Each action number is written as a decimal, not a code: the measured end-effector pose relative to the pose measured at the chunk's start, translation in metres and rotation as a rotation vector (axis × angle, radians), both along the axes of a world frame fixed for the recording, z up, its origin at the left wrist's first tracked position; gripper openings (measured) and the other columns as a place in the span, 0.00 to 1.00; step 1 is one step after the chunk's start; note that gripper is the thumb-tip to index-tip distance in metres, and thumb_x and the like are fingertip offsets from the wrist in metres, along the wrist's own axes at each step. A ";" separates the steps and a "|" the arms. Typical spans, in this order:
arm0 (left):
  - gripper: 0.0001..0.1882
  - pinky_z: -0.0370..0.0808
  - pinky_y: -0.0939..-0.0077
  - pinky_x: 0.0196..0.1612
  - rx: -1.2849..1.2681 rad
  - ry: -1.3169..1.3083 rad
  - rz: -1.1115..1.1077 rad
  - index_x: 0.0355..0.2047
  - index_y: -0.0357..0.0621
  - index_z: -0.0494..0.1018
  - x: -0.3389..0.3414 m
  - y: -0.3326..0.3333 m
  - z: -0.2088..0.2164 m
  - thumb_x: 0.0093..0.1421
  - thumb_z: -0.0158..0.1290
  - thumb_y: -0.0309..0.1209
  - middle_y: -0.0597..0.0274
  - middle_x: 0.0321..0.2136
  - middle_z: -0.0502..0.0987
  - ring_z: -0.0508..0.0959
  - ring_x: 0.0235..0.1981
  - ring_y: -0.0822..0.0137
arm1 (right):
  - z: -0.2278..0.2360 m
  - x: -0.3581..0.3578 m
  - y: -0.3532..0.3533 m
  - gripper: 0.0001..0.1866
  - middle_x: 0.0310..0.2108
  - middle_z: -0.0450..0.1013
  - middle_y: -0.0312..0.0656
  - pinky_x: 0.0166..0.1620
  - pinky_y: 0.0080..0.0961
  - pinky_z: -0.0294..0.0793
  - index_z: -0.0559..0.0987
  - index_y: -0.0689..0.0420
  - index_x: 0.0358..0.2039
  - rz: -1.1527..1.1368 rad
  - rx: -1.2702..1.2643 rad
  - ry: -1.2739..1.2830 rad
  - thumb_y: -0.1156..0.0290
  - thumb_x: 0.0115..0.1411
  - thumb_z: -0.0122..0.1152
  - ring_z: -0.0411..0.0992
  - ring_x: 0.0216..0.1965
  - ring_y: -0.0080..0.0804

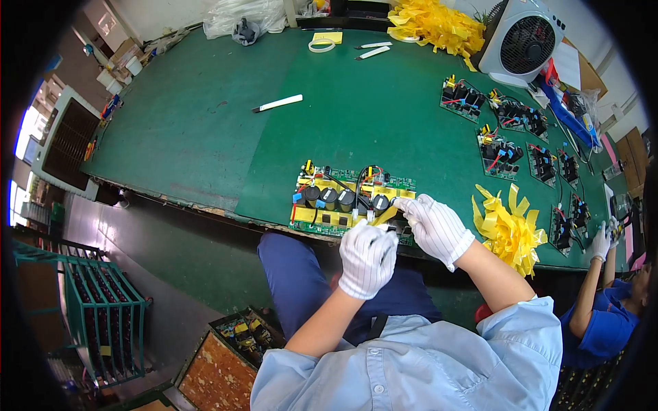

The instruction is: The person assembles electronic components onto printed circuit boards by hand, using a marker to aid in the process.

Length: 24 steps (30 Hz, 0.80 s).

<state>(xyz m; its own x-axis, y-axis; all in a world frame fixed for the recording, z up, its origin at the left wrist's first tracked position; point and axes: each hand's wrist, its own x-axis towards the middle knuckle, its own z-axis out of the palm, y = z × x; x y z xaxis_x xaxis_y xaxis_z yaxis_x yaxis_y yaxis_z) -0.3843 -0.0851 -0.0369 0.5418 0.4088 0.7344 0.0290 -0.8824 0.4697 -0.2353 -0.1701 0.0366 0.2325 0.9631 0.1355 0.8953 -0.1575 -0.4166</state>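
Note:
A green circuit board (332, 221) lies at the table's front edge, with yellow tape along it and several black cylindrical capacitors (345, 200) in a row. Black cables and small blue parts also sit on it. My left hand (368, 259), in a white striped glove, is closed at the board's front edge. Gloved the same way, my right hand (439, 229) pinches at the board's right part, beside the last capacitor. A short yellow tape strip (386, 215) runs slantwise between the fingertips of both hands. The fingertips partly hide its ends.
Yellow tape strips form a bunch (510, 229) right of my hand and a bigger pile (439, 29) at the back. Several circuit boards (499, 154) stand at right, near a fan (524, 42). A white cutter knife (277, 103) lies left. A co-worker's gloved hands (601, 243) are far right.

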 end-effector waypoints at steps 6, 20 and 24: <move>0.16 0.72 0.64 0.46 0.078 -0.033 0.035 0.39 0.51 0.73 -0.007 -0.009 -0.027 0.48 0.59 0.27 0.62 0.37 0.73 0.74 0.43 0.60 | -0.003 0.005 0.004 0.16 0.38 0.73 0.52 0.43 0.39 0.71 0.73 0.60 0.47 0.068 0.074 0.204 0.77 0.57 0.47 0.70 0.40 0.52; 0.20 0.70 0.62 0.46 0.011 0.051 -0.036 0.43 0.44 0.73 -0.024 0.010 0.005 0.47 0.61 0.31 0.56 0.38 0.73 0.73 0.44 0.54 | 0.012 -0.007 0.017 0.17 0.40 0.73 0.51 0.47 0.36 0.69 0.72 0.59 0.48 0.075 0.197 0.316 0.79 0.58 0.46 0.70 0.41 0.49; 0.27 0.67 0.55 0.47 0.141 0.087 0.300 0.46 0.40 0.71 -0.028 0.045 0.016 0.45 0.63 0.36 0.52 0.41 0.72 0.70 0.45 0.50 | 0.001 0.003 0.017 0.16 0.41 0.73 0.51 0.49 0.34 0.69 0.72 0.59 0.48 0.062 0.252 0.313 0.78 0.59 0.46 0.71 0.43 0.49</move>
<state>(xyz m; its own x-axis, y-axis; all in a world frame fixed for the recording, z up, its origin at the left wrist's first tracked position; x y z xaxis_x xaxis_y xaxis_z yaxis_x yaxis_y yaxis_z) -0.4128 -0.0399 -0.0208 0.4759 0.4568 0.7516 0.3314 -0.8847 0.3278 -0.2327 -0.1526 0.0372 0.2426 0.9221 0.3013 0.7239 0.0347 -0.6890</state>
